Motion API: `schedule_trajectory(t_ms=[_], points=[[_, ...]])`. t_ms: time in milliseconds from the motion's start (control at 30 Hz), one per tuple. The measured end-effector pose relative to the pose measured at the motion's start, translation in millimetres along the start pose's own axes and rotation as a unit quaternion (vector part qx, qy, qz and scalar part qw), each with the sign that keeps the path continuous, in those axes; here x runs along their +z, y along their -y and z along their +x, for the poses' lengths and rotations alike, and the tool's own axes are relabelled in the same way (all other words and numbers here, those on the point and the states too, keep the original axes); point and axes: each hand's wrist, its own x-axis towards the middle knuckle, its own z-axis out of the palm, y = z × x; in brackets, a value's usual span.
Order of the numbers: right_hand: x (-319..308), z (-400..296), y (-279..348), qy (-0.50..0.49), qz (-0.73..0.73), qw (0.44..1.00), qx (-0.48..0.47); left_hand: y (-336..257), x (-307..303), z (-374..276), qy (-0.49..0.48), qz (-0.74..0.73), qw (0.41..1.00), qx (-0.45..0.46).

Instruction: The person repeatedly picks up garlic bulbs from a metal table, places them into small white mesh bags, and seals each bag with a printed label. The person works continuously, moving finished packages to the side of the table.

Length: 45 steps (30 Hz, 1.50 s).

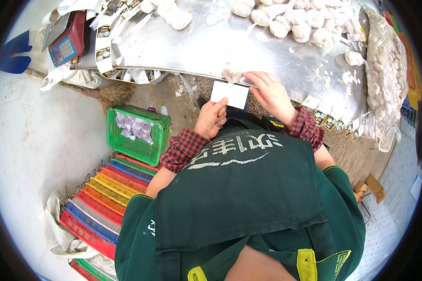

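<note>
My left hand (212,117) pinches a blank white card (229,94) between thumb and fingers, just below the front edge of a metal table (197,52). A small bag of garlic (231,73) lies at that edge, above the card. My right hand (270,94) is beside the bag, its fingertips at the bag's right side; whether they grip it cannot be told. Bagged garlic bulbs (302,21) are heaped at the back right of the table. One bulb (353,58) lies apart from them near the right end.
A red scale (67,44) and label strips (103,54) are at the table's left. A large clear bag of garlic (385,66) lines the right end. Below left are a straw broom (116,95), a green basket (114,138) holding netted bulbs, and stacked coloured crates (91,235).
</note>
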Motion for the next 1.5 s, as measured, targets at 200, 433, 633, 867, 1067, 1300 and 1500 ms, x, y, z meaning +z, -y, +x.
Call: schedule_trajectory(t_ms=[200, 433, 633, 867, 1067, 1300, 1500], points=[[11.1, 36.8, -11.2, 0.042, -0.066, 0.976, -0.202, 0.2, 3.0, -3.5, -0.007, 0.032, 0.999, 0.009], [32.7, 46.4, -1.8, 0.017, 0.004, 0.986, -0.166, 6.6, 3.9, -15.0, -0.035, 0.051, 0.996, 0.062], [35.9, 42.8, 10.6, 0.004, -0.022, 0.993, -0.113, 8.5, 6.8, -18.4, -0.042, 0.061, 0.994, 0.084], [42.0, 39.2, 10.2, -0.019, -0.056, 0.993, -0.098, 11.3, 5.1, -17.2, -0.036, 0.094, 0.990, 0.102], [48.6, 39.4, 13.0, -0.021, -0.090, 0.991, -0.094, 6.6, 11.8, -20.1, -0.050, 0.138, 0.983, 0.112], [46.1, 7.7, 22.0, -0.164, -0.092, 0.982, -0.033, 5.1, 10.4, -20.2, -0.014, 0.153, 0.982, 0.109], [84.6, 1.4, 20.9, 0.014, 0.709, 0.638, 0.300, 2.9, 6.7, -19.2, 0.012, 0.200, 0.974, 0.103]])
